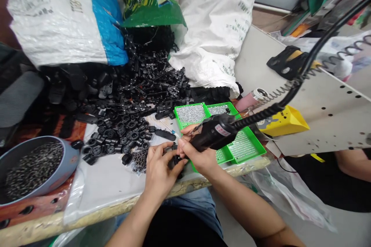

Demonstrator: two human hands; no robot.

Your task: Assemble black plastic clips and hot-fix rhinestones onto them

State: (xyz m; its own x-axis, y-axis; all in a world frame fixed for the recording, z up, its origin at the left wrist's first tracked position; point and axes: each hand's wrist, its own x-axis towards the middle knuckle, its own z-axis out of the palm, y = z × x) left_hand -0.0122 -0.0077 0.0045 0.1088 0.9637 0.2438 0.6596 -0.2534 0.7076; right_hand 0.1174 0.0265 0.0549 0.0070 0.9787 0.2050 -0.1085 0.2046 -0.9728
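My right hand (201, 158) is wrapped round a black electric screwdriver (213, 133), whose thin bit points up and to the left over the table. Close beside it, my left hand (159, 168) pinches a small black plastic part (177, 158), mostly covered by the fingers. The right fingertips come very near this part; whether they touch it I cannot tell. Just beyond the hands lies a flat, oblong black piece (165, 134). A little pile of small dark parts (140, 159) sits left of my left hand, and behind it are many black round wheel-like pieces (123, 139).
Green divided trays (262, 148) with small silvery screws stand under and behind the screwdriver. A blue-grey bowl (68, 162) of small dark parts is at the left. Full sacks (214, 19) and heaped black parts (150, 81) fill the back. A pink bottle (246, 101) stands right.
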